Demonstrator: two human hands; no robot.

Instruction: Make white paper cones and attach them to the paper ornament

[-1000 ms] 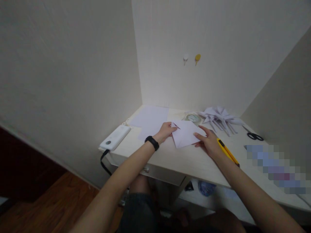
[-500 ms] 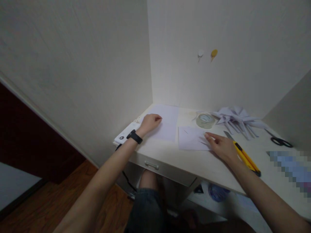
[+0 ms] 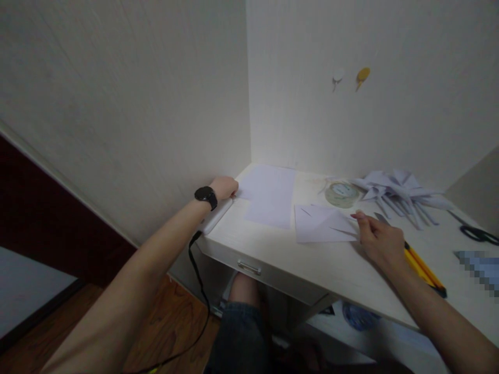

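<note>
Left hand point(image 3: 225, 187) shifted onto power bank point(image 3: 217, 215), grip unclear; right hand point(image 3: 380, 240) flat on folded paper point(image 3: 322, 224)

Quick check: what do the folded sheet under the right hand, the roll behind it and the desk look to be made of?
Folded sheet: thin white paper, matte, with sharp creases. Roll: likely clear adhesive tape, glossy and translucent around a printed core. Desk: pale wood-grain laminate or veneer, matte; which one is unclear. Right hand rests at the sheet's edge.

Pale wood-grain counter point(image 3: 296, 259), drawer under near edge. On it: white flat device point(image 3: 217, 215) far left, flat sheet point(image 3: 271, 195), folded sheet point(image 3: 322, 223), tape roll point(image 3: 342, 193), folded paper pile point(image 3: 397, 189), yellow cutter point(image 3: 423, 265), scissors point(image 3: 477, 234) right.
</note>
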